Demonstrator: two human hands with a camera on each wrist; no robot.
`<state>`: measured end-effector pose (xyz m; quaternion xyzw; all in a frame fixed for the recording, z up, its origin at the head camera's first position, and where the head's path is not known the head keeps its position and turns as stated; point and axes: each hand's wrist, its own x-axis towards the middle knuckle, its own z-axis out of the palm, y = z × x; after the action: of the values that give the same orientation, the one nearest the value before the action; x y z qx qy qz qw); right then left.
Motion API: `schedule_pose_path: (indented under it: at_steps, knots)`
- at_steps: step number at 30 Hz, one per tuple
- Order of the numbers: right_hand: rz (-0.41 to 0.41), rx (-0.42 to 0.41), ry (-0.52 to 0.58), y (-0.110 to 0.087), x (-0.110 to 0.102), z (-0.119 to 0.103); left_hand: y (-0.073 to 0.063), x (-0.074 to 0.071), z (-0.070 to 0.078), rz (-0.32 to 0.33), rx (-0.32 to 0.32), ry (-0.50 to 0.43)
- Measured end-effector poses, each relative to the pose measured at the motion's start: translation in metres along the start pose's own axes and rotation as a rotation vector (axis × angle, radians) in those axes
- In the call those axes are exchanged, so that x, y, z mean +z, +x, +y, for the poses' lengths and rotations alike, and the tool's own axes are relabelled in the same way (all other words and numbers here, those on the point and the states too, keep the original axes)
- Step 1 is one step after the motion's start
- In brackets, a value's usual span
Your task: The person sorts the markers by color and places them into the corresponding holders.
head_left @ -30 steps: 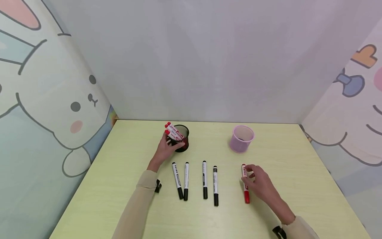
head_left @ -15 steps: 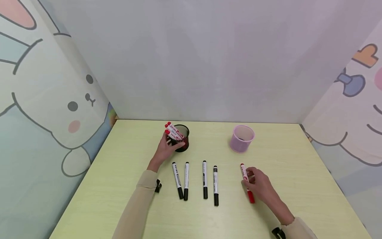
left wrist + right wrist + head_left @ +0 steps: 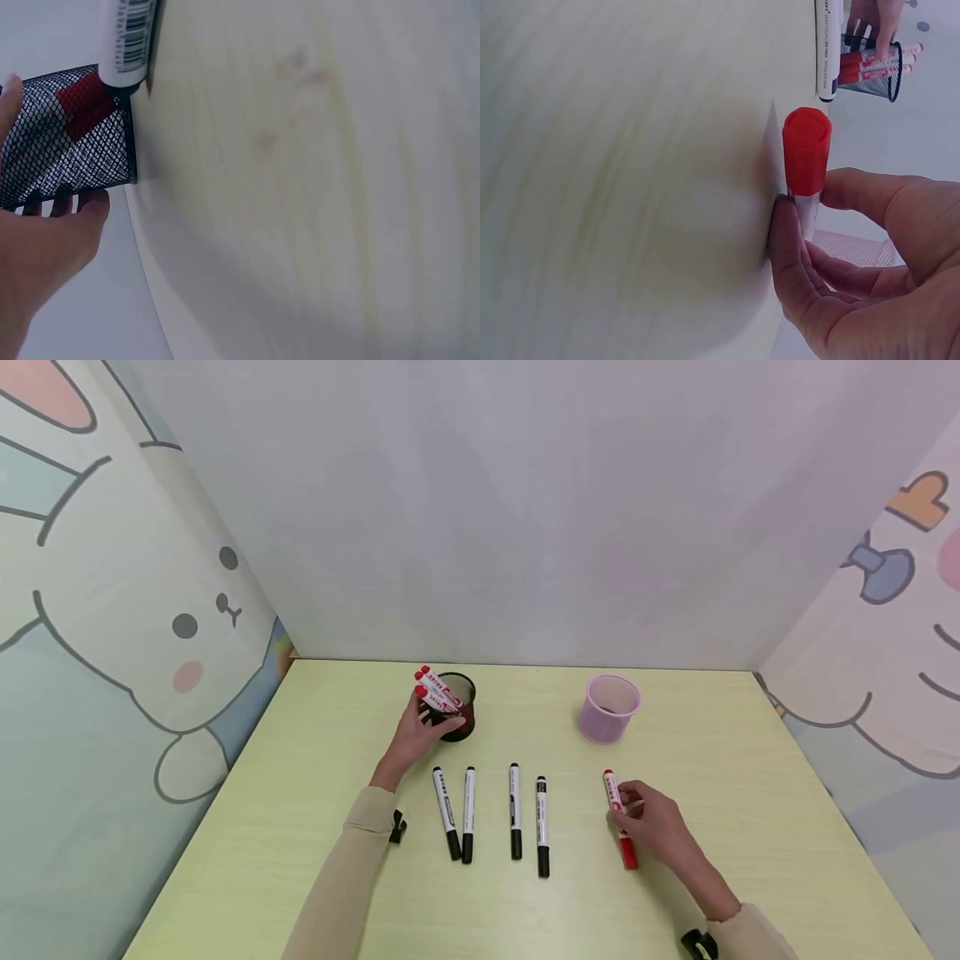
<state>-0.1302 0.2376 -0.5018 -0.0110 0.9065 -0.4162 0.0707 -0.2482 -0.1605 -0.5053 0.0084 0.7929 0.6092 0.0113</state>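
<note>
My left hand [image 3: 414, 739] holds a black mesh pen cup [image 3: 467, 720] from its left side, thumb across the front. Several red-and-white markers [image 3: 442, 690] lean inside the cup, their red ends sticking out over the left rim. In the left wrist view, red caps show through the mesh [image 3: 101, 154]. On the right, my right hand [image 3: 660, 828] pinches a red marker [image 3: 613, 790] between thumb and fingers, close over the table. Its red cap [image 3: 807, 154] points toward the right wrist camera. The fingers cover part of the barrel.
Several black-capped white markers lie in a loose row between the hands, including one at the left [image 3: 446, 806] and one at the right [image 3: 542, 822]. A pink-purple mesh cup [image 3: 602, 722] stands at the back right. Patterned and plain walls close off the pale table [image 3: 720, 735].
The right thumb and fingers have taken hold of the red marker, and its capped end has swung to the right. My left hand and the black cup stay in place.
</note>
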Motion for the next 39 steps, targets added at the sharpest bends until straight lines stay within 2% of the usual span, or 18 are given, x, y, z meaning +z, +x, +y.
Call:
schedule_pose_path:
  at_steps: [15,31,39]
  knots:
    - [0.002,0.026,0.06,0.003,-0.001,-0.002,0.0,-0.002,-0.002,0.009,-0.015,0.018]
    - [0.009,0.016,0.172,0.008,-0.003,-0.012,0.001,-0.001,-0.003,0.01,-0.003,0.007]
    - [-0.011,-0.011,0.271,0.014,-0.003,-0.015,0.002,0.002,-0.001,0.007,0.001,-0.011]
